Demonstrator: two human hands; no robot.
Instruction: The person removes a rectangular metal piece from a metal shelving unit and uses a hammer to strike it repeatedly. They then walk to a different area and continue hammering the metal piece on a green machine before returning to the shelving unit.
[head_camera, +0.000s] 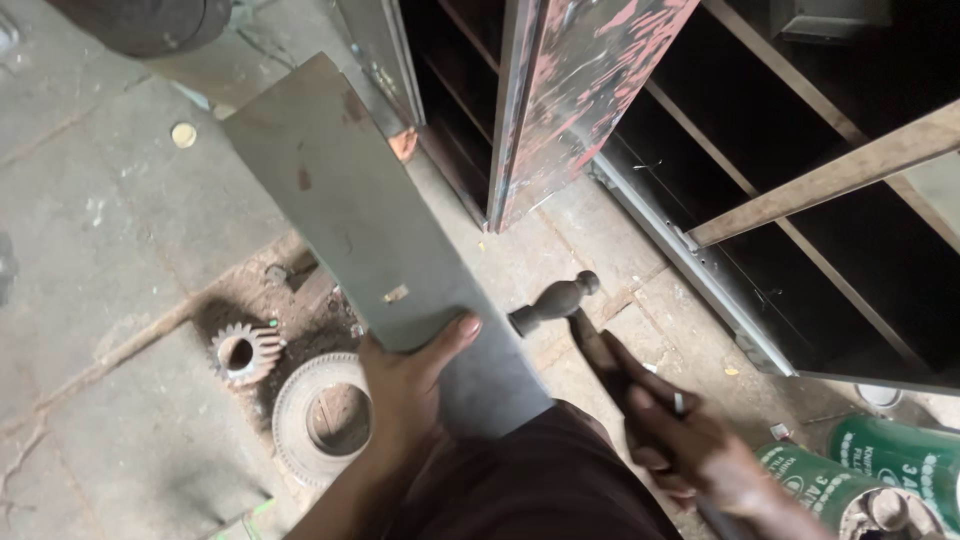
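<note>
The head view looks down on a concrete floor (110, 230). The left hand (405, 385) grips the near edge of a long grey metal sheet (360, 210), thumb laid flat on top and fingers curled under it, out of sight. The sheet slants away up-left, its near end resting on the person's knee (540, 480). The right hand (690, 445) is closed around the handle of a ball-peen hammer (560, 300), whose head hangs just beside the sheet's right edge. Left of the sheet, a bevel gear (243, 352) and a toothed ring (320, 418) lie on the floor. A dark metal cabinet (800, 230) stands at the right, green cans (860, 480) below it.
</note>
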